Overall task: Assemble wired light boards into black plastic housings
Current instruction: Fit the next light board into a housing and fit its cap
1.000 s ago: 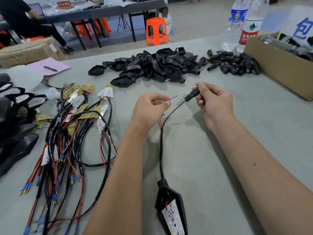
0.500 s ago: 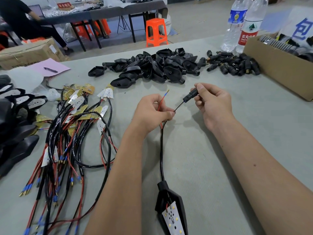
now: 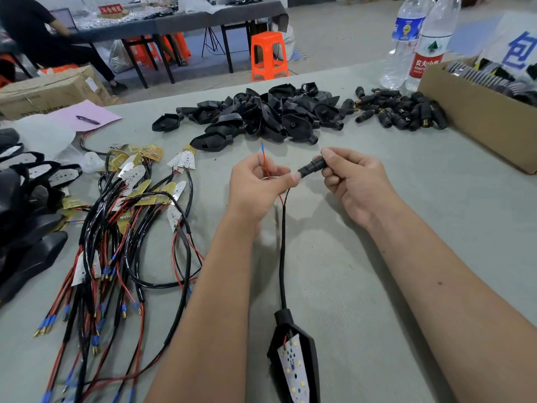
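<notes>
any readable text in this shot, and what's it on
"农夫山泉", partly cut off, on the red-labelled bottle.
"包", large and blue, on the white sign above the cardboard box.
Red sign on the far table: white characters, too blurred to read.
Blue-labelled bottle: print too small.

A big blue character 包 stands on the white sign (image 3: 514, 45) behind the box at far right. The red label of one bottle (image 3: 427, 53) reads 农夫山 — the rest curves out of view. The other bottle (image 3: 402, 39) has a blue label, too small to read. The red plaque (image 3: 110, 9) on the far table carries white characters — too blurred to read.
</notes>
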Action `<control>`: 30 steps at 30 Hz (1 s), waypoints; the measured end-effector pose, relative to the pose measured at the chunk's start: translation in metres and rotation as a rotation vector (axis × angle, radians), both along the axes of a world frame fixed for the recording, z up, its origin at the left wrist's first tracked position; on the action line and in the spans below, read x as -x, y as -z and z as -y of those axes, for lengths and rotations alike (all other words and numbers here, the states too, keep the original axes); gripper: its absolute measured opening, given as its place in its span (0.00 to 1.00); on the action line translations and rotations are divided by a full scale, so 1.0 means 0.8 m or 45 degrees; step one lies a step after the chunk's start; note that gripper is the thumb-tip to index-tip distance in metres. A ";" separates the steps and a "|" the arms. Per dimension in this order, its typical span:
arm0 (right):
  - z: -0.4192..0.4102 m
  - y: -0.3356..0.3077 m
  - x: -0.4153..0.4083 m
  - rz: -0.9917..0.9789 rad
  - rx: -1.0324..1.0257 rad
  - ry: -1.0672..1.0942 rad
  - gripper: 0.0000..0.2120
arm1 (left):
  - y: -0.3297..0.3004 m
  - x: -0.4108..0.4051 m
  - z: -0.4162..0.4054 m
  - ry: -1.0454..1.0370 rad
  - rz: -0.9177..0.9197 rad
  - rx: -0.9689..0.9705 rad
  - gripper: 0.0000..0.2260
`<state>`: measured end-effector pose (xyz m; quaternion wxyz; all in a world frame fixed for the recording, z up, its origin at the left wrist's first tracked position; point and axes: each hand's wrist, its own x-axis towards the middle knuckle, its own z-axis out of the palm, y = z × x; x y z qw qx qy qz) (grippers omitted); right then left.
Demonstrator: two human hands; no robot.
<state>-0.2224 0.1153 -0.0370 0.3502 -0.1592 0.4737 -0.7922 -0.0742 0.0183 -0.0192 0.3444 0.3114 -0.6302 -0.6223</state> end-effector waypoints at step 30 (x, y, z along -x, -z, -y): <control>0.000 -0.004 -0.009 -0.120 -0.034 0.243 0.08 | -0.015 -0.001 0.004 -0.105 -0.382 -0.266 0.13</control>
